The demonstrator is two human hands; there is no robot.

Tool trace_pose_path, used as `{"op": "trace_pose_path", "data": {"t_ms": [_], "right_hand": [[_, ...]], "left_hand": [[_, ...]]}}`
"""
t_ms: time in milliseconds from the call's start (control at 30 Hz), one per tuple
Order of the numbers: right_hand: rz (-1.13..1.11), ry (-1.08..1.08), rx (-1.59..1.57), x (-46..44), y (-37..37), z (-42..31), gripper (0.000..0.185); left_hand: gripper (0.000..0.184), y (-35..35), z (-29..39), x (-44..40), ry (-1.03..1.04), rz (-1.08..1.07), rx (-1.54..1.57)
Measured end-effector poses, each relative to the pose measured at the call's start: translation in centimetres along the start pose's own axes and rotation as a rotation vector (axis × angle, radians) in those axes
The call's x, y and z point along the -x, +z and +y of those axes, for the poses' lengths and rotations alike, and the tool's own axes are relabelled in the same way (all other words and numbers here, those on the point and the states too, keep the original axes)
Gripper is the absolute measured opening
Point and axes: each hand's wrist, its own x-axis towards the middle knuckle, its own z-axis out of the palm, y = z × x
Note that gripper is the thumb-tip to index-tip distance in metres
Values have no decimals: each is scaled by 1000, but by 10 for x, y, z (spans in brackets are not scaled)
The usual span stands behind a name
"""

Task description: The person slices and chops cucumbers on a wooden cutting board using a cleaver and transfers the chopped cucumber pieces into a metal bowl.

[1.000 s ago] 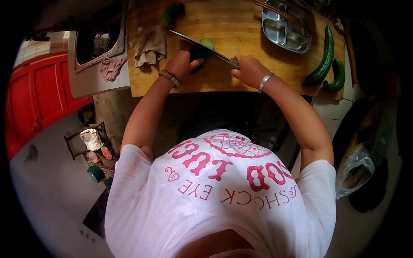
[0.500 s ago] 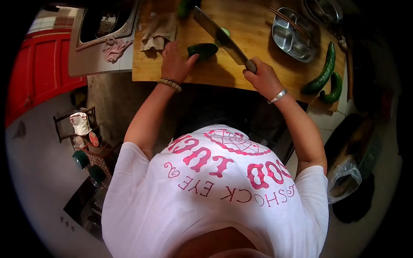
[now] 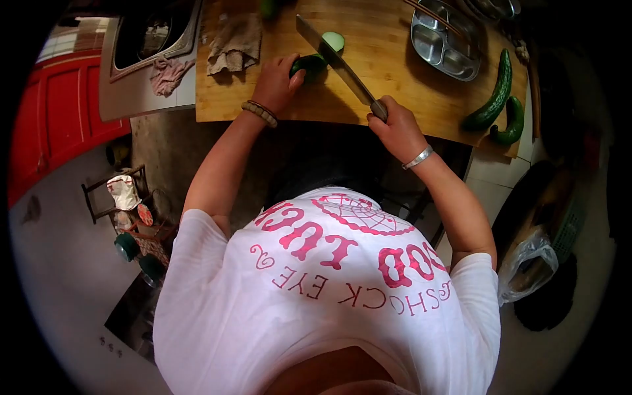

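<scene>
A green cucumber piece (image 3: 311,66) lies on the wooden board (image 3: 368,39), with the fingers of my left hand (image 3: 278,81) round its left end. In my right hand (image 3: 397,125) is the handle of a large knife (image 3: 347,74). Its blade slants up and to the left across the board, close by the right end of the cucumber piece. A pale round cut slice (image 3: 334,41) lies just beyond the blade.
Two whole cucumbers (image 3: 495,95) lie at the board's right, below a steel divided tray (image 3: 453,62) with chopsticks (image 3: 434,16). A brown cloth (image 3: 236,46) is at the left, near a pink cloth (image 3: 172,74) and a sink (image 3: 155,36). Another green cucumber (image 3: 268,8) shows at the top edge.
Since half a second ago, my left hand has moved from beside the cucumber piece onto its left end. The knife, over the piece a second ago, is now right of it.
</scene>
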Motion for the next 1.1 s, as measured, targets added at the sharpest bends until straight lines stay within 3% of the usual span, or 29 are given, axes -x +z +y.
{"op": "trace_pose_path", "data": {"t_ms": [200,267,433,600,733,800,833,900,1000,1100], "right_hand": [[-68,25,84,-22,10,7,29],[-159,134,-7,-41,17,15,33],[-181,144,-26,-54,1,9,32],[107,66,-100,-11,-40,-7,27],[208,22,-91,25,-77,7,26],[287,-20,116,47,-95,13,26],[292,-22,117,60,-101,18,26],[328,22,178,87,-112,30,22],[403,176,186,130,-119,43,18],[398,308,232,166,-123,62,16]], "left_hand": [[40,-3,4,-4,-22,-49,-11],[40,-4,2,-3,-19,-56,-1],[40,0,-11,3,2,-26,98],[43,-7,-6,7,-23,-35,186],[44,-10,-11,-7,-112,19,206],[42,-19,-40,-23,-317,70,-103],[42,-27,-46,-24,-314,73,-103],[40,-46,-58,-30,-367,261,-188],[41,-42,-116,-28,-442,115,-202],[39,-45,-102,-39,-343,236,-252]]}}
